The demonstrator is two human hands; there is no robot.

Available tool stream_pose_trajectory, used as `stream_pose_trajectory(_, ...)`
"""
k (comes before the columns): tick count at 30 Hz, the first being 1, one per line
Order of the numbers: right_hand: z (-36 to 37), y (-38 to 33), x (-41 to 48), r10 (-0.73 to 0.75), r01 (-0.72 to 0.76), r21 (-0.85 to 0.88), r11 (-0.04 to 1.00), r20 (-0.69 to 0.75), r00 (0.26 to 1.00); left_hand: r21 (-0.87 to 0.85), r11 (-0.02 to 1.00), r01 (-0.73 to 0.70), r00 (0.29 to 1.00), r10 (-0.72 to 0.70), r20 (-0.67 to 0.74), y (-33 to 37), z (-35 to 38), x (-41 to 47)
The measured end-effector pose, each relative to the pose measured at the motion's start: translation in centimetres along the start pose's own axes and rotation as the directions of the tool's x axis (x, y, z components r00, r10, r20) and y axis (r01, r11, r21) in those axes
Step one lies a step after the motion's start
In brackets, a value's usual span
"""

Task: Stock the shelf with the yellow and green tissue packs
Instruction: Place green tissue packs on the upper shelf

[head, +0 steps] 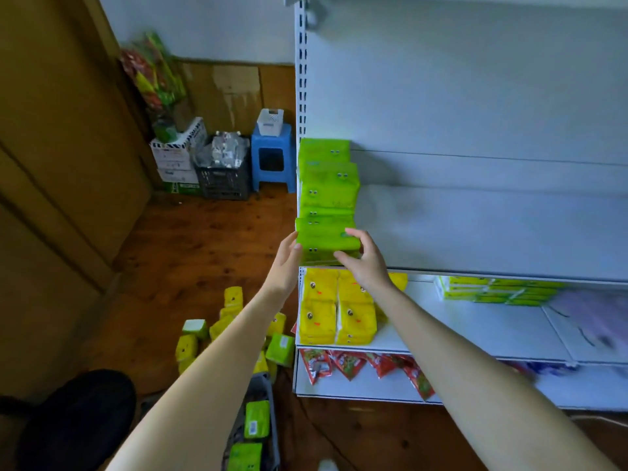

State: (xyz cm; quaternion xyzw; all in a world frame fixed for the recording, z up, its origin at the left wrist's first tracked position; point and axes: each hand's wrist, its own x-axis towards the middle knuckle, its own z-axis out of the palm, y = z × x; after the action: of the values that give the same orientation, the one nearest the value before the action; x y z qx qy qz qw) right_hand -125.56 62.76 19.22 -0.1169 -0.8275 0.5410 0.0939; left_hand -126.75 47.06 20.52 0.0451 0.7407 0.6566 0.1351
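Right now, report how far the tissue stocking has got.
Done: green packs line the upper shelf's left end; yellow packs fill the left of the shelf below. In hand: the right hand grips the front green pack while the left hand presses its side. Left: loose yellow and green packs on the floor and in the grey basket.

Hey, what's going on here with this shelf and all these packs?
A person is stocking a store shelf. The right hand grips a green tissue pack at the front of the row of green packs, while the left hand presses against its left end. Yellow packs sit on the level below. More loose packs wait on the floor and in a grey basket.
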Motion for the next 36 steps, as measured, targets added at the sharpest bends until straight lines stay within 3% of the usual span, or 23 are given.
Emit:
stream_pose_trajectory(10,1.0,1.8,1.0,-0.108,0.107,-0.045,0.993,-0.031,0.994,0.103,0.995,0.001,0.992,0.013,-0.129,-1.8,0.5,2.7)
stream_pose_trajectory(20,0.8,2.1,1.0,-0.11,0.109,-0.02,0.994,-0.017,0.994,0.119,0.992,-0.034,0.999,0.037,-0.024,0.2,0.4,1.8)
stream_pose_trajectory(24,0.2,0.6,0.1,-0.199,0.198,-0.054,0.979,-0.008,0.98,0.088,0.995,0.037,0.999,-0.037,-0.006,-1.1,-0.9,2.1)
stream_pose_trajectory(28,1.0,-2.3,-0.6,-0.401,0.395,-0.093,0.914,-0.054,0.915,0.026,0.987,0.161,0.983,-0.158,-0.099,-3.2,-3.3,1.2)
stream_pose_trajectory(32,5.9,-3.8,-2.0,-0.449,0.453,-0.065,0.889,0.066,0.891,0.025,0.962,0.271,0.947,-0.262,-0.185,-6.3,-7.1,-1.2)
stream_pose_trajectory(36,12.4,-2.9,-5.3,-0.333,0.35,-0.004,0.937,0.299,0.894,0.005,0.918,0.397,0.888,-0.383,-0.253,-11.0,-12.9,-4.8)
